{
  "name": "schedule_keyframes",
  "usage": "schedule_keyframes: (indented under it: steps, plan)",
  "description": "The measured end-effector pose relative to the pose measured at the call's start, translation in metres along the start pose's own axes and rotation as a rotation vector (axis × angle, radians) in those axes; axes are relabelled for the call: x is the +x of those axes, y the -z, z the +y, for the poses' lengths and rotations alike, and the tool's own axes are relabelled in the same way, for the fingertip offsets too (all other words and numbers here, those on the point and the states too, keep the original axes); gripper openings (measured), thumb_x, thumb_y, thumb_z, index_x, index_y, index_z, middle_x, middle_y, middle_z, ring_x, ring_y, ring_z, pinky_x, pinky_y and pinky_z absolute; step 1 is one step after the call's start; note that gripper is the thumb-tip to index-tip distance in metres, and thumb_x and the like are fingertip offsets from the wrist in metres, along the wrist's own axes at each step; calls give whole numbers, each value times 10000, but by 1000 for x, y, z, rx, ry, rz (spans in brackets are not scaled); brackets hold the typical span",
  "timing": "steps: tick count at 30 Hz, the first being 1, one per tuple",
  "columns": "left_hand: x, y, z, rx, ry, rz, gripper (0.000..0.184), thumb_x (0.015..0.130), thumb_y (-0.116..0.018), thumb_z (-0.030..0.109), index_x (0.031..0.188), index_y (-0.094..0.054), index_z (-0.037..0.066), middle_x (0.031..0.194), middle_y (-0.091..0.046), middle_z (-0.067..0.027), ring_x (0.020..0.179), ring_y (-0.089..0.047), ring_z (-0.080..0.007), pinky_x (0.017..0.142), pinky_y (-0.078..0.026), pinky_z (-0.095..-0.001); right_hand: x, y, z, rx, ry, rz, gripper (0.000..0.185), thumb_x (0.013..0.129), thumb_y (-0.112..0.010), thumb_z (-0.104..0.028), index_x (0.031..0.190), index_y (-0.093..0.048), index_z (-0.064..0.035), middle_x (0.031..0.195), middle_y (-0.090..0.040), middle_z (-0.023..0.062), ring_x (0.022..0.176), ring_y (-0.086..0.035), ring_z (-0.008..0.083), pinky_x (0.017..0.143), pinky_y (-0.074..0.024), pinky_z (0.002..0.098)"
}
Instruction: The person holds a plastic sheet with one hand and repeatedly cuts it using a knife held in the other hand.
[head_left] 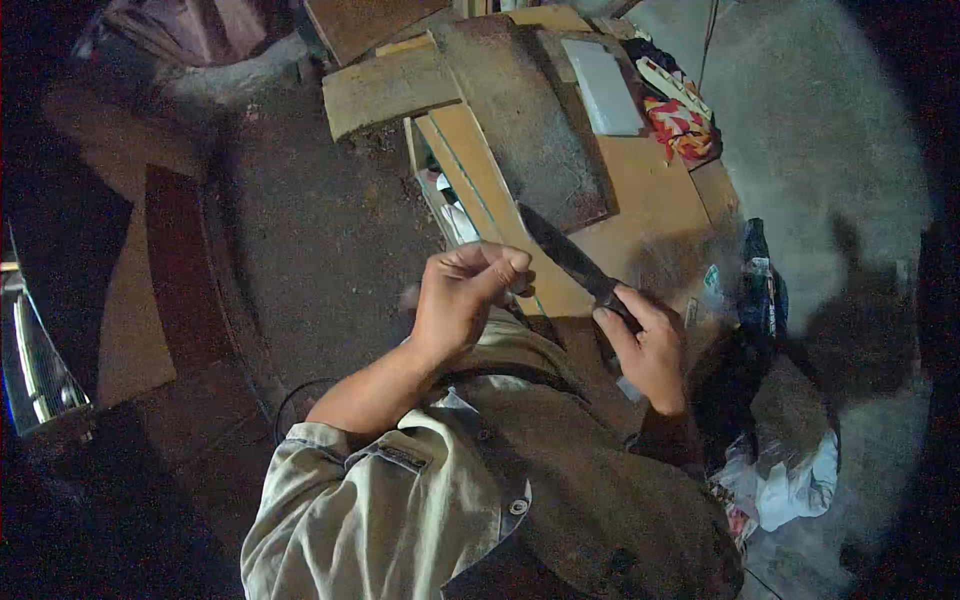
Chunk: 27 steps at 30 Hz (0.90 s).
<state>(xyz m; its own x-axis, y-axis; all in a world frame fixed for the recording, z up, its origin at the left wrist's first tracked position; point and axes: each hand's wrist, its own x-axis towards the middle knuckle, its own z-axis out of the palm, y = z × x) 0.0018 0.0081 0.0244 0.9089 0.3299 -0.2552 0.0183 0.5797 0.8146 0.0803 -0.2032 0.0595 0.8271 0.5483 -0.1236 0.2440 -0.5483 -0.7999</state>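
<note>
My right hand (648, 345) grips the handle of a knife (565, 257) with a long dark blade. The blade slants up and left, its tip close to the lower edge of a dark, worn board (530, 120). Left of the knife, my left hand (455, 305) is raised in front of my body, thumb and fingertips pinched together. Whatever those fingers hold, if anything, is too small or hidden to make out. Both hands are above a tan wooden surface (645, 190), and a gap separates my left hand from the blade.
A white flat panel (600, 88) and a red-orange patterned cloth (682, 130) lie at the back right. A narrow open compartment (450, 200) holds pale items. A dark bottle (762, 290) and a white plastic bag (800, 490) are on the right. Dark ground (320, 200) spreads left.
</note>
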Motion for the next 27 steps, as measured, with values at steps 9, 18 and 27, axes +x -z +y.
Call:
schedule_keyframes:
  steps: [9,18,27]
  plan:
    - [-8,-1,-5,62,116,-85,112,849,-636,80,866,-637,-31,774,-657,-90,701,-618,-145,672,-510,-285,17,-1,-7,-110,55,24,361,850,-633,-222,1080,-581,51,975,-626,211,916,-612,311,794,-462,350]
    - [-8,3,-6,123,134,-165,105,844,-642,82,858,-651,-21,775,-663,-67,699,-610,-122,659,-487,-259,13,3,13,-114,182,108,353,835,-643,-235,1060,-599,33,948,-640,185,840,-636,261,714,-482,322]
    - [0,20,14,327,231,-585,84,802,-657,1,879,-635,-24,853,-663,-71,771,-629,-123,679,-510,-261,23,34,37,168,-139,270,261,827,-666,-199,1000,-607,-12,844,-636,45,758,-567,91,669,-460,272]
